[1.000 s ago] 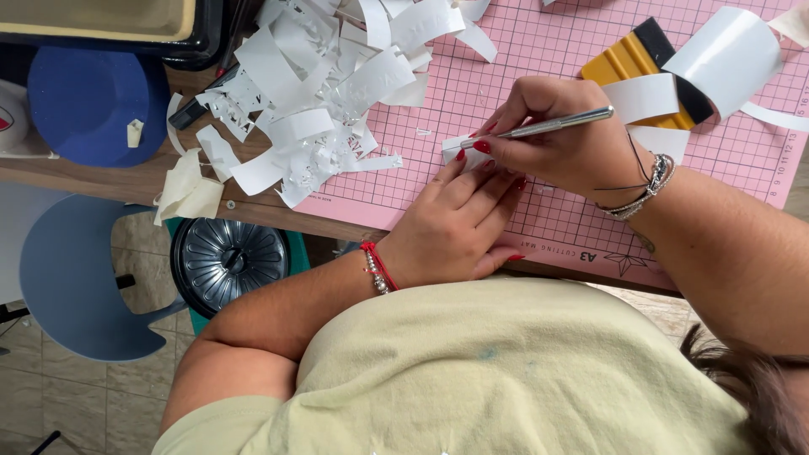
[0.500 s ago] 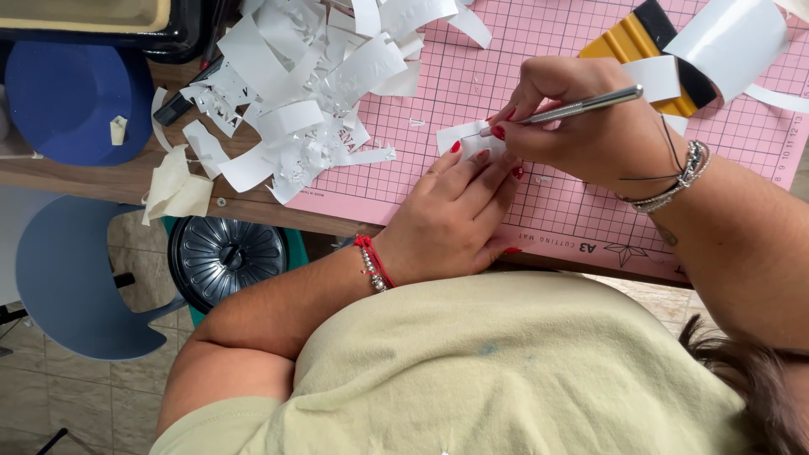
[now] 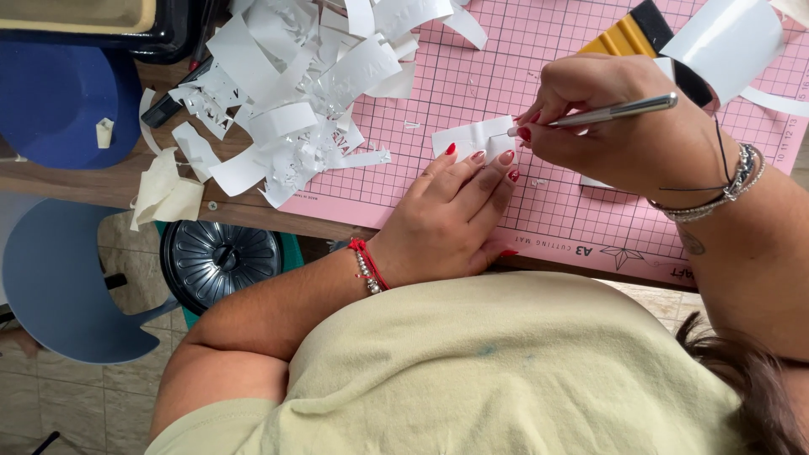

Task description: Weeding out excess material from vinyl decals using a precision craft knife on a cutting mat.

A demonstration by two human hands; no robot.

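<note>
A small white piece of vinyl (image 3: 472, 135) lies on the pink gridded cutting mat (image 3: 472, 76). My left hand (image 3: 451, 215) rests flat on the mat, its fingertips pressing the piece's near edge. My right hand (image 3: 624, 126) grips a thin silver weeding tool (image 3: 611, 111) like a pen, its fine tip touching the right side of the white piece. Both wrists wear bracelets.
A heap of white cut-out scraps (image 3: 295, 93) covers the mat's left part and the wooden table edge. A yellow and black squeegee (image 3: 628, 35) and a white vinyl roll (image 3: 729, 46) lie at the back right. A blue chair (image 3: 59, 278) and a dark round bin (image 3: 221, 259) stand below the table.
The view has shifted slightly; my right hand has lifted the tool's back end a little while its tip stays on the white piece. My left hand keeps pressing it.
</note>
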